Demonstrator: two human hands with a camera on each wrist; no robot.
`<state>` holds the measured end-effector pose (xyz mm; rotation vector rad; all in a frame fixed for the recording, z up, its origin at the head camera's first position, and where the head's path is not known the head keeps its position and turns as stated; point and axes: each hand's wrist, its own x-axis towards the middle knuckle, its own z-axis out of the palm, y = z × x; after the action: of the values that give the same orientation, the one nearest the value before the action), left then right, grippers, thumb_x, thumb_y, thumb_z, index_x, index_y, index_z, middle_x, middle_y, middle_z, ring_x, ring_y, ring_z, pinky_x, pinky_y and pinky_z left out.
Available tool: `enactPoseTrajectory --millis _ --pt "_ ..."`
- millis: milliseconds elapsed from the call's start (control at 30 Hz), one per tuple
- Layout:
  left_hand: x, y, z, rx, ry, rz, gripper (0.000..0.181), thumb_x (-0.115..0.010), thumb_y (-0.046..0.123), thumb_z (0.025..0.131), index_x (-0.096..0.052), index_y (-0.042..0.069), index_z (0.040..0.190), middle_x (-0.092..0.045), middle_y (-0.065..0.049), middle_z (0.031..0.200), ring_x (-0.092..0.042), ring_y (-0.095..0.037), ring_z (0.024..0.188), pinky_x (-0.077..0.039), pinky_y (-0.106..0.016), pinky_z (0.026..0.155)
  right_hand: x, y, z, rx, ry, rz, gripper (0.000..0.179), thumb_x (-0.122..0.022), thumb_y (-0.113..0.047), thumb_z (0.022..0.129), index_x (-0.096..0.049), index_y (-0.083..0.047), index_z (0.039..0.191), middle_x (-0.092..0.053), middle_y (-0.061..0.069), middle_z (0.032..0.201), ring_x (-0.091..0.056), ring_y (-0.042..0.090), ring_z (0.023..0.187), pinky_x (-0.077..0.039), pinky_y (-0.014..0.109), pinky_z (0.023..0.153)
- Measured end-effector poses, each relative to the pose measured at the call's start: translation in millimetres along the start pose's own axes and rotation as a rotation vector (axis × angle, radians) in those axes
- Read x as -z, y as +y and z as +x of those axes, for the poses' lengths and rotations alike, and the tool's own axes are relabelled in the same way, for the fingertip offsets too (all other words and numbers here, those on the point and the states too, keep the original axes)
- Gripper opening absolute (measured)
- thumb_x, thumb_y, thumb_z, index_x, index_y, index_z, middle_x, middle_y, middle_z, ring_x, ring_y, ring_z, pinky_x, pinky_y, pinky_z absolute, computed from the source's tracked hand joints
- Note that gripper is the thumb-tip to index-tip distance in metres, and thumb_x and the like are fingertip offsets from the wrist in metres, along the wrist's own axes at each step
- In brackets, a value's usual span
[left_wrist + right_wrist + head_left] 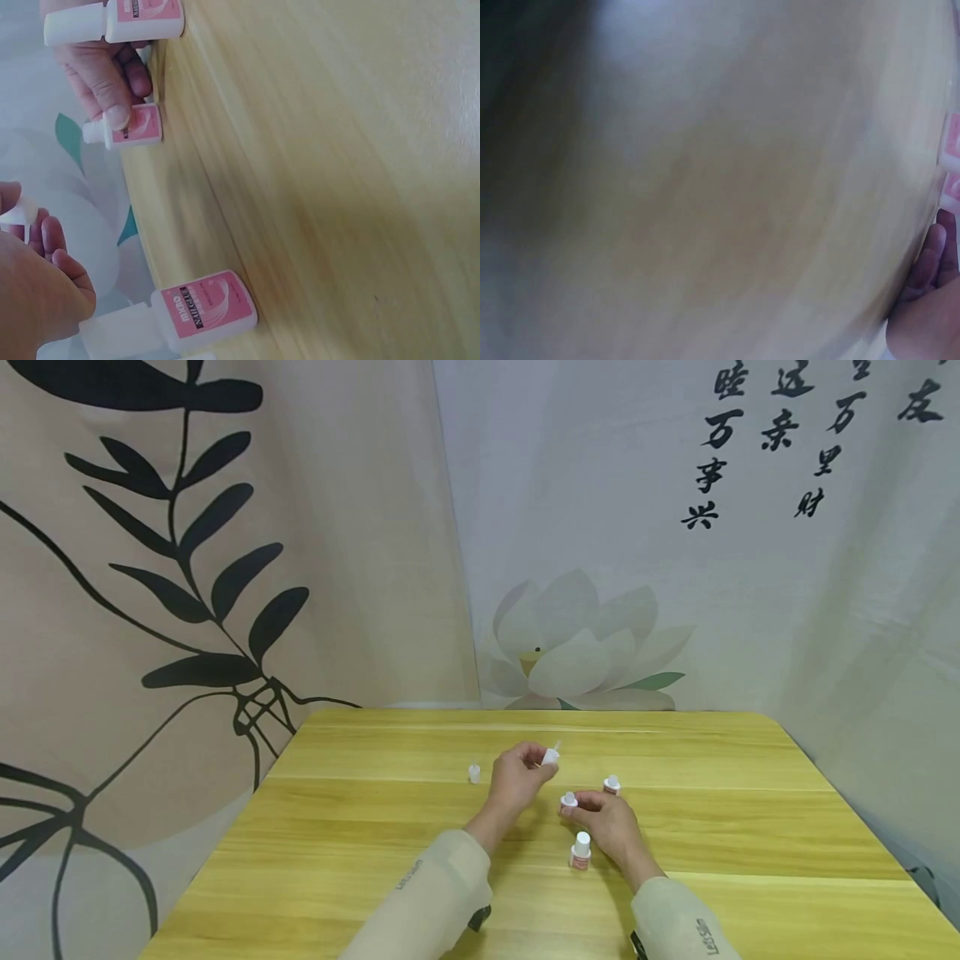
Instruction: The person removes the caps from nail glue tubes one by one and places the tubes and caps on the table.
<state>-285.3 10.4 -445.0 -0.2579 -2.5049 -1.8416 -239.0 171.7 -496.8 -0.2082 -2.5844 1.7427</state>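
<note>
We pinch a small white plastic cap with a thin stem (551,758) between the thumb and fingers of the left hand (516,779); the stem points upward. We pinch an uncapped white plastic bottle with a pink label (568,806) in the right hand (611,825), to the right of the cap. We cannot tell whether its base touches the yellow wood-grain table (360,835). A white bottle with a cylindrical cap (581,852) stands upright nearer to us. A partly hidden white-topped bottle (612,785) is just beyond the right hand. A small white plastic piece (474,774) stands left of the left hand.
</note>
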Motion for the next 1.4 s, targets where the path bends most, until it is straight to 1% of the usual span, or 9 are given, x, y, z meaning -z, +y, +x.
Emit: enactPoseTrajectory --millis 167,400,567,767,867,933,1100,1267,1400 --pt "4.5 2.1 -0.2 -0.017 0.009 0.0 0.016 -0.075 0.014 0.085 -0.068 0.008 0.098 -0.064 0.001 0.087 -0.056 -0.013 0.079 -0.049 -0.026 0.068 0.5 0.1 -1.0 -0.011 -0.002 0.007 0.021 -0.076 -0.023 0.089 -0.076 -0.008 0.104 -0.075 0.004 0.099 -0.066 0.021 0.099 -0.046 0.048 0.093" --pt "8.7 5.5 0.5 0.0 0.016 -0.008 0.016 -0.074 0.013 0.085 -0.067 0.009 0.099 -0.064 0.001 0.089 -0.056 -0.014 0.082 -0.049 -0.027 0.07 0.3 1.1 -0.9 -0.015 0.004 0.001 0.021 -0.076 -0.023 0.089 -0.076 -0.008 0.104 -0.074 0.003 0.099 -0.066 0.021 0.099 -0.047 0.047 0.092" --pt "16.2 8.0 2.7 -0.001 0.026 -0.02 0.017 -0.074 0.014 0.086 -0.067 0.008 0.101 -0.065 0.0 0.093 -0.058 -0.016 0.087 -0.051 -0.03 0.078 0.2 0.8 -0.4 -0.009 0.009 -0.002 0.021 -0.076 -0.023 0.089 -0.076 -0.008 0.103 -0.074 0.003 0.098 -0.065 0.02 0.098 -0.047 0.045 0.091" --pt "34.1 10.4 6.1 -0.014 0.052 -0.033 0.019 -0.075 0.013 0.086 -0.066 0.007 0.102 -0.066 -0.001 0.095 -0.06 -0.017 0.09 -0.052 -0.035 0.083 0.3 -0.5 -0.8 0.001 0.01 -0.006 0.021 -0.077 -0.022 0.088 -0.075 -0.008 0.104 -0.074 0.003 0.098 -0.064 0.021 0.1 -0.046 0.046 0.092" --pt "44.7 10.5 8.0 -0.003 0.082 -0.058 0.019 -0.075 0.011 0.086 -0.066 0.006 0.101 -0.066 -0.003 0.095 -0.061 -0.018 0.09 -0.052 -0.034 0.083 0.3 -0.6 -1.1 0.004 0.009 0.0 0.023 -0.077 -0.022 0.088 -0.075 -0.007 0.105 -0.074 0.004 0.098 -0.065 0.022 0.1 -0.045 0.047 0.093" --pt "51.8 9.9 9.1 0.018 0.11 -0.063 0.019 -0.075 0.012 0.086 -0.066 0.006 0.101 -0.066 -0.003 0.094 -0.06 -0.018 0.09 -0.051 -0.033 0.081 0.3 -0.5 -1.1 0.006 0.01 0.002 0.024 -0.076 -0.022 0.088 -0.074 -0.006 0.106 -0.074 0.004 0.098 -0.065 0.023 0.1 -0.045 0.048 0.094" --pt "68.8 4.0 11.7 0.033 0.165 -0.049 0.02 -0.076 0.013 0.085 -0.066 0.006 0.102 -0.063 -0.004 0.094 -0.055 -0.018 0.087 -0.047 -0.03 0.076 0.9 -0.1 -1.5 0.005 0.013 -0.005 0.025 -0.077 -0.022 0.088 -0.074 -0.006 0.107 -0.074 0.005 0.102 -0.064 0.025 0.103 -0.045 0.048 0.094" --pt "85.3 -3.9 11.5 0.043 0.186 -0.067 0.021 -0.076 0.013 0.086 -0.066 0.006 0.103 -0.063 -0.004 0.096 -0.054 -0.018 0.088 -0.046 -0.031 0.078 0.8 1.2 -1.2 0.001 0.014 -0.013 0.026 -0.077 -0.024 0.088 -0.074 -0.007 0.107 -0.073 0.005 0.105 -0.062 0.026 0.106 -0.045 0.047 0.094" --pt "97.5 -11.9 12.5 0.047 0.221 -0.057 0.02 -0.076 0.013 0.086 -0.067 0.006 0.101 -0.062 -0.004 0.094 -0.055 -0.018 0.088 -0.046 -0.03 0.077 0.2 1.4 -0.7 -0.002 0.017 -0.014 0.026 -0.078 -0.025 0.087 -0.075 -0.007 0.106 -0.073 0.004 0.105 -0.062 0.024 0.104 -0.046 0.046 0.093"
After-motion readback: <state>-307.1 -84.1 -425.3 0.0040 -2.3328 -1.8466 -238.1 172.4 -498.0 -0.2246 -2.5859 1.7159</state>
